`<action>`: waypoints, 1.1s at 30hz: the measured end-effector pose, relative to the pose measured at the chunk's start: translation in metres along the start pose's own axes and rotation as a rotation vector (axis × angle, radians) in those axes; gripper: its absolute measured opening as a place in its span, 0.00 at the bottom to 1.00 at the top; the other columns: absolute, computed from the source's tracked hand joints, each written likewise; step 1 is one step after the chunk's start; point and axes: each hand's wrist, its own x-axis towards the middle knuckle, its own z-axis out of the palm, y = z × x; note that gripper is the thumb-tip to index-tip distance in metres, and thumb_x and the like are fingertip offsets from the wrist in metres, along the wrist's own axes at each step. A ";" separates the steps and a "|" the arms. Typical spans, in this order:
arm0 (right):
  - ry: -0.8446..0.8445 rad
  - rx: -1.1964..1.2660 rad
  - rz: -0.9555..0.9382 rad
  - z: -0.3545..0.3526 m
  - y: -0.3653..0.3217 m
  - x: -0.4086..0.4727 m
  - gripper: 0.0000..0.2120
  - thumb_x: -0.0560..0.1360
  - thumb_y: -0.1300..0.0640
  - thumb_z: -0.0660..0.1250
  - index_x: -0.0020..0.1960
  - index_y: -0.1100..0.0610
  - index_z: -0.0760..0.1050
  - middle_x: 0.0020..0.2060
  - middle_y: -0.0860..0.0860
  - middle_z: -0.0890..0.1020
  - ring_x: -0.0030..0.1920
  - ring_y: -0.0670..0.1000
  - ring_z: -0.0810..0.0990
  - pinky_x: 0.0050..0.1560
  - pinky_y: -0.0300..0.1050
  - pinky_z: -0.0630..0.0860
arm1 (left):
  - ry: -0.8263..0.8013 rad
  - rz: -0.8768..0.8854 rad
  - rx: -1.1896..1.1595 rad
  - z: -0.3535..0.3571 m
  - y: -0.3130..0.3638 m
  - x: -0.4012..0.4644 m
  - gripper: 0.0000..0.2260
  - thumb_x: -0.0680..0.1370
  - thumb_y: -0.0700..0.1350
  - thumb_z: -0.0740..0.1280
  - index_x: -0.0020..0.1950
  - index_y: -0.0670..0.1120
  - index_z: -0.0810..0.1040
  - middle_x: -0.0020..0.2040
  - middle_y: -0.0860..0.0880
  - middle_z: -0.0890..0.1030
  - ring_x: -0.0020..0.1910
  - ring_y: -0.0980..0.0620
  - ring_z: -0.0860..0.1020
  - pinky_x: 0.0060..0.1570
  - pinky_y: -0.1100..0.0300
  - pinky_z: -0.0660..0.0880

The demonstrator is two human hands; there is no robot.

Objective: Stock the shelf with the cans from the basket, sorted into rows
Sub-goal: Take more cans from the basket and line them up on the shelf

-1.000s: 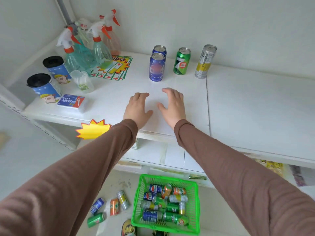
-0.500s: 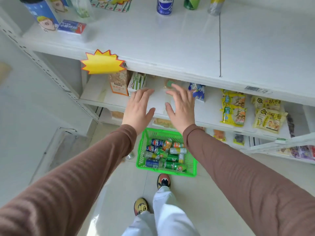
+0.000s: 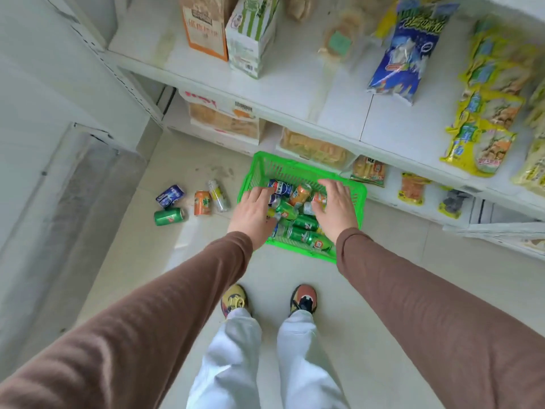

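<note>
A green plastic basket [image 3: 295, 165] stands on the floor below the shelves, holding several drink cans, among them green cans [image 3: 300, 236], an orange can [image 3: 300, 194] and a blue can [image 3: 280, 187]. My left hand [image 3: 253, 214] reaches down over the basket's left side, fingers spread and relaxed above the cans. Over the right side hangs my right hand [image 3: 336, 208], fingers slightly curved, holding nothing that I can see. The top shelf with the standing cans is out of view.
Several loose cans lie on the floor left of the basket: a blue one [image 3: 170, 196], a green one [image 3: 169, 216], an orange one [image 3: 202, 203] and a pale one [image 3: 218, 196]. Snack bags [image 3: 398, 54] and cartons [image 3: 250, 36] fill the lower shelves. My shoes [image 3: 303, 299] stand just behind the basket.
My view has swung down from the top shelf to the floor. Both hands have dropped from the shelf level to just above the cans in the basket.
</note>
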 end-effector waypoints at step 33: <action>-0.747 -0.277 0.127 0.301 0.270 0.082 0.39 0.71 0.37 0.72 0.74 0.54 0.65 0.68 0.55 0.73 0.66 0.57 0.72 0.62 0.53 0.74 | -0.451 -0.067 0.086 0.331 -0.068 0.125 0.22 0.77 0.48 0.66 0.71 0.46 0.67 0.67 0.45 0.71 0.68 0.43 0.66 0.65 0.45 0.70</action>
